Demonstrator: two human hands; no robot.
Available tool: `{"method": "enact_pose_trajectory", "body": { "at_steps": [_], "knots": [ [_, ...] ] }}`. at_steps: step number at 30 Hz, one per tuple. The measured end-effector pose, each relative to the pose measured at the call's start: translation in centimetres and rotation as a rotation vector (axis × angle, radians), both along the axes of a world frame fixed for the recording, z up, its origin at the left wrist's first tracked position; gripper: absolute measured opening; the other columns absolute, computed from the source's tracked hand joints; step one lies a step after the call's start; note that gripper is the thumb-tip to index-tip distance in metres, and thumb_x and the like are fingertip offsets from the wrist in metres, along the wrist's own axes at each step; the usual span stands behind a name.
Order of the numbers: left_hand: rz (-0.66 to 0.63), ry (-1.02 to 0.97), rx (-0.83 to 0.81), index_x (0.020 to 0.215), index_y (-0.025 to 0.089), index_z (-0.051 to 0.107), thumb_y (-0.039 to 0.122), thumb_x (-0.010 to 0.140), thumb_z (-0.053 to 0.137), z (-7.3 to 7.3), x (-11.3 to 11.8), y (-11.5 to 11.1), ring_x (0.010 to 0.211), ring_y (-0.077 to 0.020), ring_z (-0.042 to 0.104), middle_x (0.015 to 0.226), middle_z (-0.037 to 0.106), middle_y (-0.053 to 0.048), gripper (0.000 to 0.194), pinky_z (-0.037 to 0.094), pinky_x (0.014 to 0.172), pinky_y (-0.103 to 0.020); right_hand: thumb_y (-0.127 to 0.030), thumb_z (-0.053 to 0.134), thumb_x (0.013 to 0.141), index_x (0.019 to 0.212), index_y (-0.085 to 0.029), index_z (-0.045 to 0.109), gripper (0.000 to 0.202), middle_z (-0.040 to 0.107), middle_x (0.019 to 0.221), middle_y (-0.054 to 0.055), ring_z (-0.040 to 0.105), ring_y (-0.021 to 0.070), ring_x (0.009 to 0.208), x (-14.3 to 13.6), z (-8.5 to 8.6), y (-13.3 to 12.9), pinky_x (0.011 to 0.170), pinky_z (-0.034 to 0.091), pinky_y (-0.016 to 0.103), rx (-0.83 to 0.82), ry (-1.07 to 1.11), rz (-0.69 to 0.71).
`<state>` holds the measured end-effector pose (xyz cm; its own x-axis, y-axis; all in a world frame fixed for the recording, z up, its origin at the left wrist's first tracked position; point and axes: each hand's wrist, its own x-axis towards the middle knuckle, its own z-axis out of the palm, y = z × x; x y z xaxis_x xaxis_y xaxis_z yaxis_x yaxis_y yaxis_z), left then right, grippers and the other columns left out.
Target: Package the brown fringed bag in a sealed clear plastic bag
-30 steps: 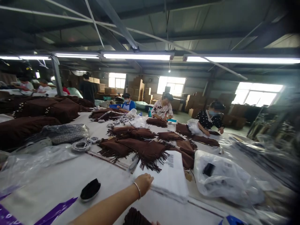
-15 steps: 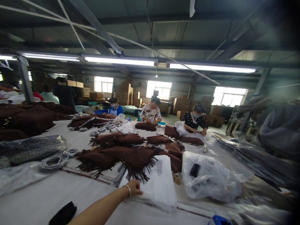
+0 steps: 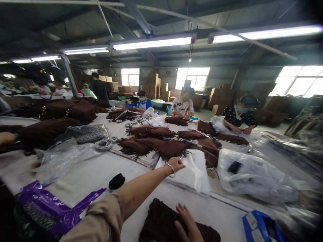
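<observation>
My left hand, with a bracelet on its wrist, pinches the near left part of a stack of white plastic bags on the table. Just behind it lie brown fringed cloths. My right hand rests with fingers spread on a folded brown fringed cloth at the bottom of the view. A small black item lies left of my left forearm.
A blue tape dispenser stands at the lower right, below a clear bag. A purple package lies lower left. Grey coils sit left of centre. Several people work across the table; another hand shows at the left edge.
The view has shifted down and left. My right hand and the folded brown cloth have come into view. My left hand stays at the white bags, whose top sheet now looks lifted and creased.
</observation>
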<state>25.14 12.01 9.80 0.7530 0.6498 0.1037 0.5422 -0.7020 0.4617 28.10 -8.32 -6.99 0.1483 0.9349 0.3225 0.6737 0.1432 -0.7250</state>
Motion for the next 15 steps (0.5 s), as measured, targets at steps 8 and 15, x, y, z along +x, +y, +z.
{"method": "enact_pose_trajectory", "body": {
  "at_steps": [8, 15],
  "knots": [
    [-0.245, -0.144, 0.027, 0.079, 0.017, 0.065, 0.017, 0.071, 0.068, -2.5, -5.5, -9.5, 0.085, -0.0175, 0.058, 0.084, 0.067, -0.003, 0.009, 0.046, 0.079, -0.026, -0.064, 0.048, 0.077, 0.096, -0.013, 0.066, 0.057, 0.071, 0.094, 0.009, 0.065, 0.0283, 0.091, 1.3, 8.3, -0.3, 0.079, 0.053, 0.034, -0.071, 0.626, -0.221],
    [0.033, -0.214, -0.015, 0.101, 0.012, 0.059, 0.016, 0.086, 0.045, -2.2, -4.3, -8.7, 0.075, -0.0168, 0.064, 0.086, 0.069, -0.008, 0.021, 0.051, 0.066, -0.025, -0.058, 0.057, 0.074, 0.093, -0.026, 0.062, 0.037, 0.071, 0.097, 0.005, 0.062, 0.0247, 0.102, 2.2, 5.6, -0.5, 0.088, 0.051, 0.033, -0.054, 0.915, -0.256]
  ]
}}
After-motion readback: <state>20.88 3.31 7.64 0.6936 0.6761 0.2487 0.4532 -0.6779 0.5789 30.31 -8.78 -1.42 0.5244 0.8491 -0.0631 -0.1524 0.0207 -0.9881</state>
